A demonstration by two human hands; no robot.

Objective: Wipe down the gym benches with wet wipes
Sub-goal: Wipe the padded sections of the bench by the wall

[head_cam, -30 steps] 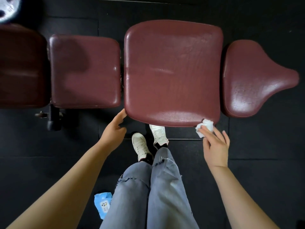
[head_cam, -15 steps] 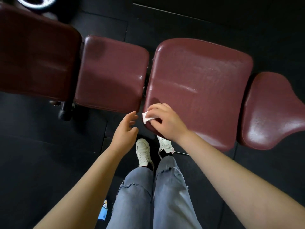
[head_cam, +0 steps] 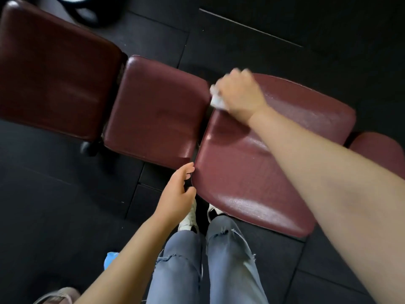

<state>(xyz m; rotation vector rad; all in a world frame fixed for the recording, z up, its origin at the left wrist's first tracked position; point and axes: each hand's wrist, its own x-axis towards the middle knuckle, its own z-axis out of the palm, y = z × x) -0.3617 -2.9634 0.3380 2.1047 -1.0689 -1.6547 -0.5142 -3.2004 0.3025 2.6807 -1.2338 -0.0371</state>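
Right hand [head_cam: 240,93] has slid the wipe [head_cam: 217,99] up the bench pad's [head_cam: 263,176] left edge.

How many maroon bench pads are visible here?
4: large pad far left, small pad beside it, wide pad under the right hand, partial pad at right edge.

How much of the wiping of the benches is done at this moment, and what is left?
Done, apparently: the large pad shines with wet streaks. In hand: the right hand presses a white wipe at that pad's far left corner, while the left hand touches its near corner. Left: the two darker pads look dull, probably unwiped.
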